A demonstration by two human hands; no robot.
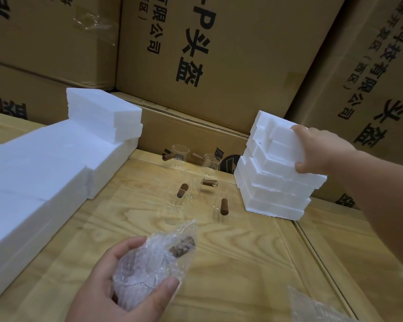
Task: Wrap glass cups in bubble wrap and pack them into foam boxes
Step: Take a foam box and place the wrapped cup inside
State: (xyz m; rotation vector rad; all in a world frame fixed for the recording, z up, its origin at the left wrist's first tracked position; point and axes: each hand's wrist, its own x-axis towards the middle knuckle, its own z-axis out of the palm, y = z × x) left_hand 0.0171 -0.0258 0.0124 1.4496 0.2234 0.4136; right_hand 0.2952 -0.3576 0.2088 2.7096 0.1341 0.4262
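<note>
Fingers (135,246) of the left hand (107,282) are curled round the wrapped cup (149,263) near the surface's (242,263) front edge. The top foam box (286,147), far right, is gripped by the right hand (319,147); the cup's handle end is pointed that way.

A single head-worn wide-angle view looks forward and down from above the wooden tabletop (230,263), close over both hands. The left hand (116,282) sits nearest, at the lower edge; the right hand (321,149) reaches farther out. Beyond both hands, stacked cardboard cartons (219,54) close off the view.
</note>
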